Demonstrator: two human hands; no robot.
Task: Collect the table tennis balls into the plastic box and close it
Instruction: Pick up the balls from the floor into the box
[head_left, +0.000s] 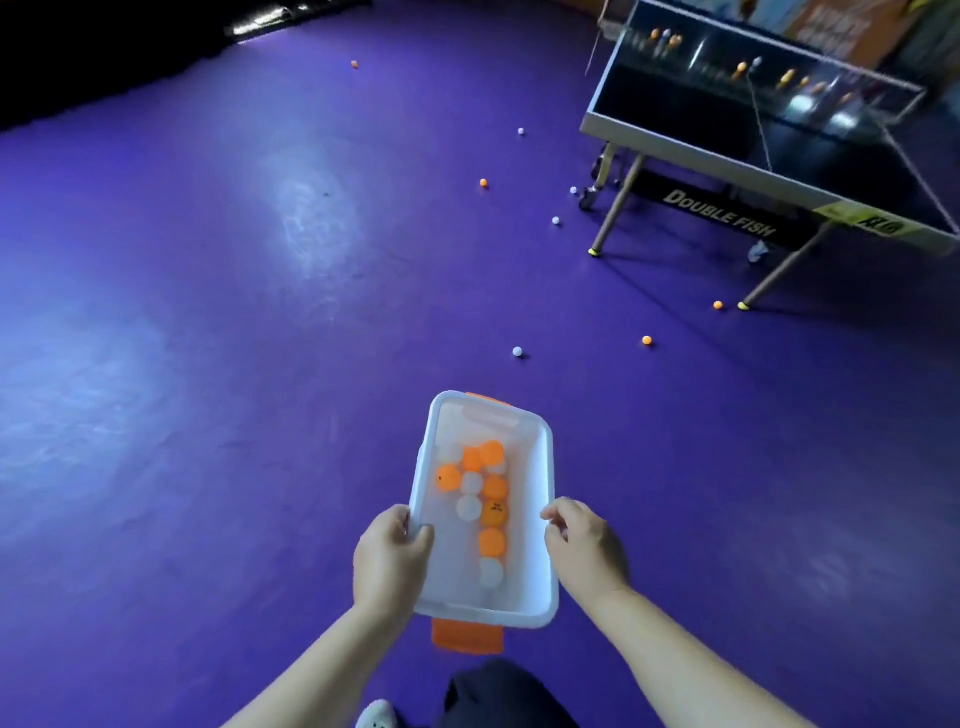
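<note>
I hold a clear white plastic box with no lid on it above the purple floor. My left hand grips its left rim. On the right rim my right hand pinches the edge with curled fingers. Several orange and white table tennis balls lie inside the box. It has an orange latch at the near end and another at the far end. More balls are scattered on the floor ahead: a white ball, an orange ball, and another orange ball by a table leg.
A dark table tennis table marked "Double Fish" stands at the right, with several balls on top. Further balls lie beside its legs and far off. Open purple floor spreads left. My dark trouser leg is below.
</note>
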